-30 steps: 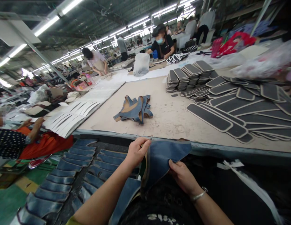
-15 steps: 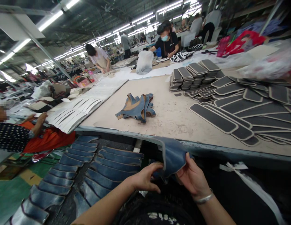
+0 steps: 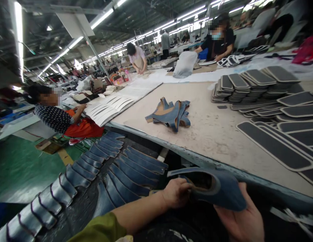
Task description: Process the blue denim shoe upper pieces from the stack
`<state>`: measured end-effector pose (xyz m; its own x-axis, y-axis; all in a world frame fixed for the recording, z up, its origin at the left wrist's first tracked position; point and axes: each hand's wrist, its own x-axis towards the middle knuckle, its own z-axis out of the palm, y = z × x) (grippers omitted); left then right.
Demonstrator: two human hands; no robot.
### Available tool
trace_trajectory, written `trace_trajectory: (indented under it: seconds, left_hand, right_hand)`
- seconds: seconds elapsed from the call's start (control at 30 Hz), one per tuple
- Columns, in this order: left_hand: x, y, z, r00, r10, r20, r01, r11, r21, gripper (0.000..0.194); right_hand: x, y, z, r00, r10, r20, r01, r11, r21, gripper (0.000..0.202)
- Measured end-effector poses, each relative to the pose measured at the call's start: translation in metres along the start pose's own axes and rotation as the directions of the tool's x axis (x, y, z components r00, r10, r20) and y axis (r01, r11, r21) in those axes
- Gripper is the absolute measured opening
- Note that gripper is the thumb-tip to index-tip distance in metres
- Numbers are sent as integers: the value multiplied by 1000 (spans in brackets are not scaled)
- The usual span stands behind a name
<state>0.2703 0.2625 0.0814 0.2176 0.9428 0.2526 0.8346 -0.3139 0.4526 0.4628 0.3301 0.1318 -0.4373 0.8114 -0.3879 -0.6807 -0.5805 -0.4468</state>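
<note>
A blue leather shoe upper is held between both hands, low in front of me, its opening facing up and toward the left. My left hand has its fingers closed on the upper's left end, by the edge of the opening. Under the rounded right end lies my right hand, palm up, with the thumb along the side; its other fingers are partly hidden. Blue leather pieces lie overlapped in rows on a dark surface left of my hands. On the table ahead sits a small heap of blue uppers.
Stacks of dark grey pieces with pale edges cover the table's right side. White slit sheets lie at its left. A seated person in a dotted top works at the left; a masked person is across the table.
The shoe upper has turned so that its opening faces up. My left hand has closed on its edge, and my right hand has moved beneath it. The view has swung left.
</note>
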Motion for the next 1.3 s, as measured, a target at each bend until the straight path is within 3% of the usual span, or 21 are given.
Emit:
trace_trajectory:
  seconds: [0.07, 0.13, 0.23, 0.3, 0.37, 0.5, 0.6, 0.7, 0.8, 0.87, 0.93, 1.0, 1.13, 1.2, 1.23, 1.3]
  left_hand:
    - [8, 7, -17, 998, 12, -54, -13, 1000, -23, 22]
    - [15, 15, -34, 997, 53, -51, -54, 998, -17, 18]
    - [23, 28, -52, 996, 84, 24, -85, 996, 31, 19]
    - [25, 34, -56, 993, 73, 91, -82, 991, 102, 18]
    - [23, 39, -57, 983, 66, 174, -98, 979, 179, 12]
    - [17, 49, -73, 948, 21, 319, -97, 969, 226, 7]
    - [17, 58, -100, 920, -35, 390, -47, 979, 199, 9]
    - [20, 66, -125, 895, -87, 438, 13, 985, 169, 10]
    - [22, 70, -137, 872, -129, 473, 102, 991, 82, 11]
    - [20, 69, -140, 845, -172, 506, 235, 970, -63, 11]
    - [17, 65, -141, 812, -197, 550, 395, 879, -268, 13]
    - [14, 61, -143, 784, -167, 598, 508, 727, -462, 14]
    - [15, 54, -145, 758, -72, 648, 614, 414, -672, 19]
    - [15, 49, -142, 737, -82, 671, 668, 244, -703, 32]
    - [14, 46, -139, 726, -95, 681, 686, 158, -710, 38]
    - [12, 40, -133, 716, -113, 689, 695, 13, -719, 46]
  right_hand:
    - [-1, -5, 5, 985, -137, 103, 140, 990, -21, 39]
    - [-1, -6, 10, 941, -194, 278, 226, 970, -87, 57]
    - [2, 1, 15, 897, -85, 433, 257, 899, -356, 66]
    - [4, 9, 14, 913, -6, 409, 229, 835, -500, 51]
    - [5, 15, 12, 934, 27, 356, 180, 824, -536, 39]
    - [2, 22, 12, 969, -77, 236, 169, 901, -399, 28]
    - [-2, 27, 18, 974, -162, 158, 203, 935, -292, 27]
    - [-6, 30, 24, 979, -152, 138, 182, 952, -244, 28]
    - [-8, 30, 27, 980, -110, 166, 145, 965, -217, 26]
    - [-8, 29, 25, 975, -91, 203, 136, 966, -221, 23]
    - [-7, 27, 20, 959, -80, 270, 149, 958, -246, 21]
    - [-4, 25, 15, 921, -64, 384, 183, 941, -284, 23]
    - [-5, 18, 20, 762, 127, 635, 211, 878, -430, 40]
    - [-11, 9, 29, 693, 248, 677, 331, 725, -604, 39]
    - [-14, 2, 33, 685, 284, 671, 420, 599, -682, 33]
    - [-21, -11, 37, 723, 265, 638, 557, 323, -765, 18]
